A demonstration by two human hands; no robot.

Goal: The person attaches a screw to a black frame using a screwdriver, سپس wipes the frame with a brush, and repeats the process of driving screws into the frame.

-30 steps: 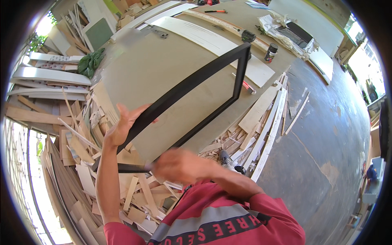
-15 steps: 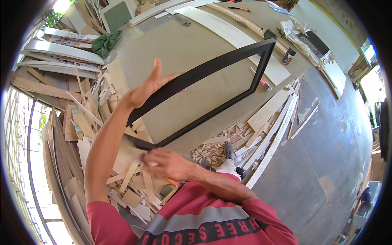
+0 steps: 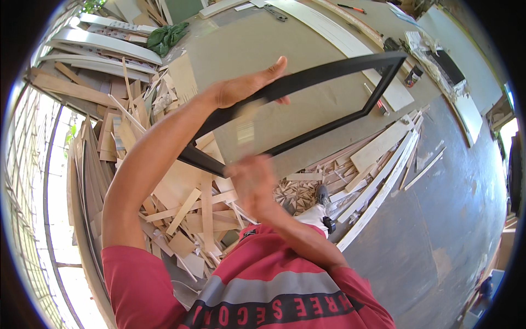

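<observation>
A black rectangular frame [image 3: 329,69] is held tilted in the air before me. My left hand [image 3: 246,88] grips its upper long bar, thumb stretched along the top and fingertips showing inside the opening. My right hand [image 3: 253,178], smeared by motion, is closed beside the frame's near lower corner. A blurred flat paintbrush [image 3: 245,131] with pale bristles rises from it across the opening. The bristle end overlaps the upper bar close to my left hand; whether it touches cannot be seen.
Wood offcuts [image 3: 186,219] lie heaped below the frame and to the left. Long white strips [image 3: 378,186] are on the floor at the right. A large grey-green board [image 3: 230,49] lies beyond, with a dark can [image 3: 413,75] to its right. A green cloth [image 3: 166,39] sits far left.
The frame and my left hand have shifted right in view. My right hand has risen, and the brush now shows across the opening. The surroundings have also slid right as my head turned.
</observation>
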